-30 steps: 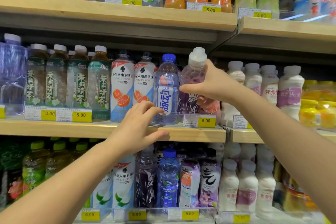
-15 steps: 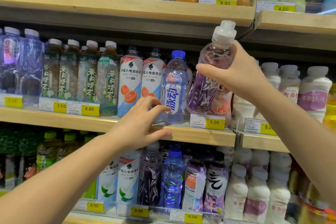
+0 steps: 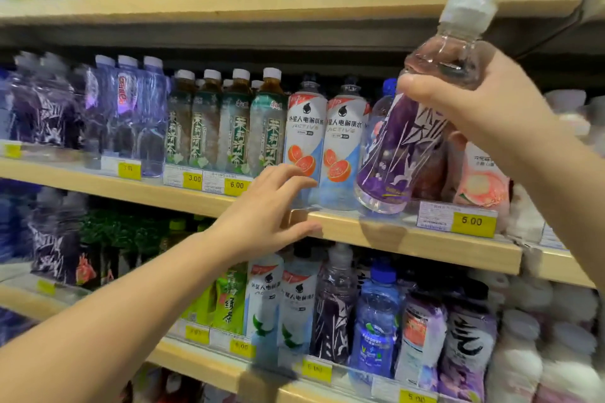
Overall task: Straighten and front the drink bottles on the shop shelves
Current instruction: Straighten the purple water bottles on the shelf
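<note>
Along wooden shelves [image 3: 409,240], yellow price tags [image 3: 471,222], purple bottle [image 3: 396,154] held tilted

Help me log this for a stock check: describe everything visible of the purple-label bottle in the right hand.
The purple-label bottle is clear plastic with a whitish sports cap, pale pinkish liquid and a purple wrap with white strokes. The right hand grips its shoulder. It tilts, cap toward the upper right, base low over the middle shelf front; contact there is unclear.
</note>
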Available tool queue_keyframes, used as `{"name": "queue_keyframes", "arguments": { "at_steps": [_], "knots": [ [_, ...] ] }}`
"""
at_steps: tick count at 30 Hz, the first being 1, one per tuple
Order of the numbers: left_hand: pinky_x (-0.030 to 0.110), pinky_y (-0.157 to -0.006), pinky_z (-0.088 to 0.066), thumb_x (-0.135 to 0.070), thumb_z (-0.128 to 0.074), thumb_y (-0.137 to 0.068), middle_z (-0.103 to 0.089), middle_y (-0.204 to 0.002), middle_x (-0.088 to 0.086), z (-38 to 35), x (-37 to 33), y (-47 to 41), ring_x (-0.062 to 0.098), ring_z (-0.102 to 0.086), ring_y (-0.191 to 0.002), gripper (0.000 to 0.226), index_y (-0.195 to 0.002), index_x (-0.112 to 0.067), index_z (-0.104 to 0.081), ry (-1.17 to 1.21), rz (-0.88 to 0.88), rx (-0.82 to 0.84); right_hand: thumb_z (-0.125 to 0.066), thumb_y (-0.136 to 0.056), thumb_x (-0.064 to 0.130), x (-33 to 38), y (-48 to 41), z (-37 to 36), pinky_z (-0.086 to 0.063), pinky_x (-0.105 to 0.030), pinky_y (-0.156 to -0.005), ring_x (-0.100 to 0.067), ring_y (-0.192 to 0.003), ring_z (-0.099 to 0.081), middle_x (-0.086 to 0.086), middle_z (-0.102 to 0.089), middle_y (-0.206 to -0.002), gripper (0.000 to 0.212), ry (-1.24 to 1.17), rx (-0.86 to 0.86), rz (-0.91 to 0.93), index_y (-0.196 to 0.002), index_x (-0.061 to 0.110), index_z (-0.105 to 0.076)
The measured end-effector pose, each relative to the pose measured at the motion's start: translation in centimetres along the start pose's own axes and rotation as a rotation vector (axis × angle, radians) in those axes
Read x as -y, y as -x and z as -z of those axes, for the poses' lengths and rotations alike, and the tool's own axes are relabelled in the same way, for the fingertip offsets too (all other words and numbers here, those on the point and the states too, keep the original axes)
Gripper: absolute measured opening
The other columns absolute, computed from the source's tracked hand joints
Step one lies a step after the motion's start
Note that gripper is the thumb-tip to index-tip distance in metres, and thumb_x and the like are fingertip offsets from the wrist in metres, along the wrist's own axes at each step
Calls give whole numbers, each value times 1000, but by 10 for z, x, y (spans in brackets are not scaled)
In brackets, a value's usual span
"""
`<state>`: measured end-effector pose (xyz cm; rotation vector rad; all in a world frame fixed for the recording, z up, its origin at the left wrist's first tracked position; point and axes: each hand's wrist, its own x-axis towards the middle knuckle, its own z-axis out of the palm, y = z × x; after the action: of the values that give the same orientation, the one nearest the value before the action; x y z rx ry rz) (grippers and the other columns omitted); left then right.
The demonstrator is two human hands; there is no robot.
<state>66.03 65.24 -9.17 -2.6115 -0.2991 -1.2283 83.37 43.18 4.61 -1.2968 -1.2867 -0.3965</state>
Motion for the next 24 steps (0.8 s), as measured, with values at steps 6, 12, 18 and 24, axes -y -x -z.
{"name": "queue_keyframes", "arguments": {
  "at_steps": [6, 12, 18, 24],
  "knots": [
    [31, -107, -38, -71, -56, -84, -42, -135, -6, 23, 62, 29, 14, -40, -127, 74, -141, -25, -47, 44, 34, 8, -82, -63, 71, 22, 12, -60, -55, -27, -48, -11, -70, -74, 16, -76, -90, 61, 26, 54, -82, -111, 36, -67],
    [30, -107, -37, -68, -59, -84, -41, -136, -7, 45, 120, 47, 13, -38, -129, 71, -141, -27, -47, 72, 15, 59, -83, -65, 67, 55, 19, -123, -46, -15, -47, 4, -57, -63, 18, -75, -86, 54, 12, 47, -137, -108, 38, -67],
    [35, -106, -40, -57, -69, -84, -44, -137, -4, 62, 177, 71, 18, -41, -127, 66, -139, -26, -50, 82, 26, 40, -81, -64, 69, 84, 27, -182, -46, -28, -42, -11, -50, -63, 11, -76, -85, 58, 47, 33, -167, -109, 37, -67],
    [35, -107, -39, -62, -59, -87, -41, -139, -7, 71, 219, 91, 15, -38, -129, 65, -141, -28, -46, 63, 37, 39, -83, -69, 65, 101, 25, -231, -38, -8, -43, 12, -49, -56, 25, -72, -81, 56, 6, 67, -167, -116, 38, -66]
  ]
}}
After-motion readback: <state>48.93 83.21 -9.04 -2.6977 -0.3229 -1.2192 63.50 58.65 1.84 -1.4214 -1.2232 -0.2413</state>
